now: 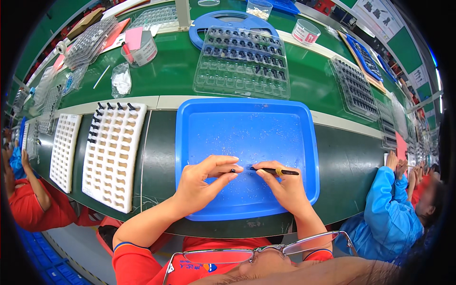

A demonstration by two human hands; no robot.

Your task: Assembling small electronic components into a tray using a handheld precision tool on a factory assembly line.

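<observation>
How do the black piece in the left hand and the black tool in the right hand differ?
The black piece looks short, barely showing in the left hand; the black tool is longer, jutting from the right hand.
The tool has a yellowish band; none shows on the piece.
Both are dark and held over the blue tray.

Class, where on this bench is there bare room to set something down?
Bare: the dark bench strip between the blue tray and the co-worker's blue sleeve; also the narrower gap beside the nearer white foam tray. Crowded: back left, with stacked clear trays, and the blue tray's middle, under the left hand and right hand.
</observation>
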